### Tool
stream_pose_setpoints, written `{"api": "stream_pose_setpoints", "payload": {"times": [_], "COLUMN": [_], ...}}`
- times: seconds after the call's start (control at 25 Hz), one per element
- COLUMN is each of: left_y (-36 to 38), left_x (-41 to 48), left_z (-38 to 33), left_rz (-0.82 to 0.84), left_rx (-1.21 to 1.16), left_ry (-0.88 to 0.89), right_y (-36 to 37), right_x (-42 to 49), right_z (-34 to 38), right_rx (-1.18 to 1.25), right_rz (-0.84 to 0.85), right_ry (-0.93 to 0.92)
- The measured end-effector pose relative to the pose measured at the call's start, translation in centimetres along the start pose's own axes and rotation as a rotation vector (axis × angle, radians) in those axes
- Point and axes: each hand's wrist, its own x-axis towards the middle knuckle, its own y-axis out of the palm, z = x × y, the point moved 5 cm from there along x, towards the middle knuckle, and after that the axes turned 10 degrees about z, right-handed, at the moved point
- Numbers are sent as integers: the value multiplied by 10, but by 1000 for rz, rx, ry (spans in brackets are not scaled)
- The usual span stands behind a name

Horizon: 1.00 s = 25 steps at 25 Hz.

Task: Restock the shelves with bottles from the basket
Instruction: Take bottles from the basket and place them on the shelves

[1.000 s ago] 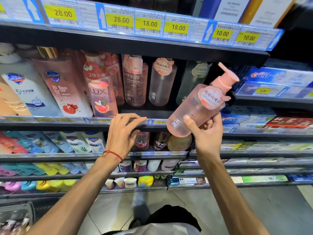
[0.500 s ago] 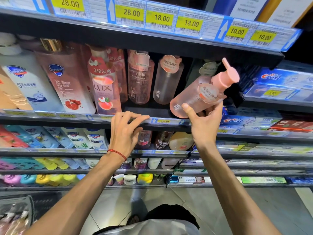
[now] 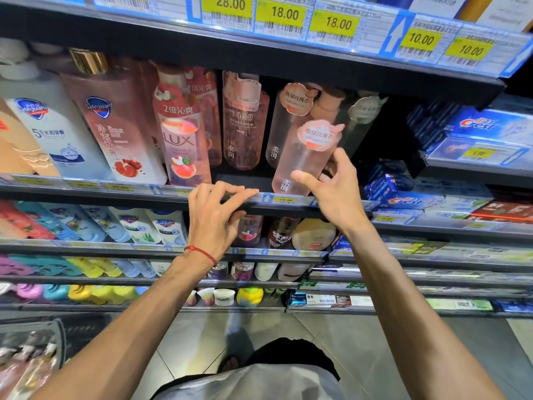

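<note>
- A basket (image 3: 31,350) with packaged goods sits low at the left, beside the person's left forearm.
- The left hand (image 3: 215,217) has loosely bent fingers, with the tips resting on the shelf rail (image 3: 129,192). It holds nothing.
- The right hand (image 3: 336,194) grips the pink bottle (image 3: 305,157), thumb across its lower front. The bottle is nearly upright with its base at the rail.
- A paler bottle (image 3: 284,125) stands just behind it and a greenish bottle (image 3: 360,122) to its right. A LUX bottle (image 3: 181,145) stands well to its left.
- Toothpaste boxes (image 3: 403,197) crowd the right side.
- The upper shelf (image 3: 259,56) hangs close over the bottle tops.
</note>
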Motion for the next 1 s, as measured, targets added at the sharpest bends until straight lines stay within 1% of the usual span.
{"api": "stream_pose_setpoints", "payload": {"times": [0.2,0.32,0.52,0.64,0.68,0.76,0.8,0.84,0.88,0.92,1.0], "left_y": [1,2,5,5,5,5,4,2,-1,-5,-19], "left_x": [-1,-1,-2,-2,-2,-4,-5,-6,-5,-5,-6], "left_z": [-1,-2,-1,-1,-1,-3,-5,-9,-13,-18,-32], "left_rz": [-13,-12,-14,-18,-7,29,53,88,134,187,284], "left_rx": [-8,-7,9,24,24,39,61,85,112,148,242], "left_ry": [-23,-29,-49,-48,-53,-71,-77,-79,-77,-68,-44], "right_y": [1,-1,5,10,10,-1,-6,-9,-9,-8,-7], "right_x": [3,3,0,-6,-12,-35,-48,-62,-72,-82,-94], "right_z": [-8,-9,-13,-13,-12,-7,-2,3,7,9,8], "right_rx": [-17,-45,-25,-85,-114,-205,-285,-396,-518,-639,-840], "right_rz": [51,47,25,72,52,-121,-211,-251,-237,-188,-81], "right_ry": [-3,-17,-55,-39,-25,-52,-123,-206,-275,-318,-346]}}
